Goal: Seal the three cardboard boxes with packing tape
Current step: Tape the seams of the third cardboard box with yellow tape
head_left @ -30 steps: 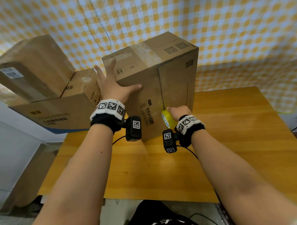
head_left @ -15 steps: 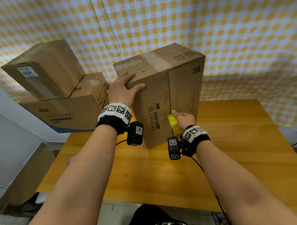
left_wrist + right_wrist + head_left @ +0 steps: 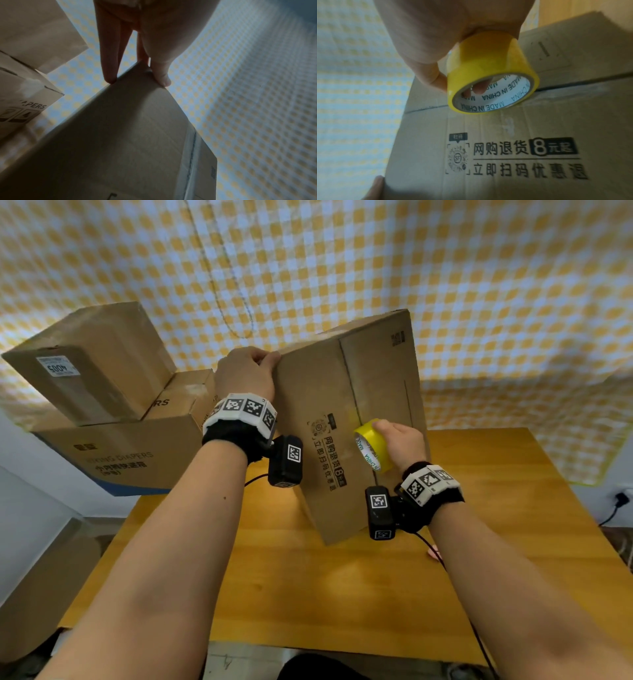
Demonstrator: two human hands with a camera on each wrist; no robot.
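Note:
A tall cardboard box (image 3: pixel 346 419) stands tilted on one bottom edge on the wooden table (image 3: pixel 342 594), its flap seam facing me. My left hand (image 3: pixel 245 373) grips its upper left corner, fingers over the top edge and thumb on the near face; the left wrist view shows the fingertips (image 3: pixel 109 79) on that edge of the box (image 3: pixel 120 142). My right hand (image 3: pixel 399 441) grips a yellow tape roll (image 3: pixel 371 445) and holds it against the seam halfway up the box. In the right wrist view the tape roll (image 3: pixel 489 83) sits on the seam of the printed box (image 3: pixel 513 135), fingers through its core.
Two more cardboard boxes are stacked at the left: a large printed one (image 3: pixel 113 457) below and a smaller labelled one (image 3: pixel 85 368) on top. A yellow checked cloth (image 3: pixel 445 285) hangs behind the table. A cable trails along my right forearm.
The box has tipped further toward me, so its top face no longer shows. My left hand shifted from flat on the top to gripping the corner. The tape roll rose along the seam.

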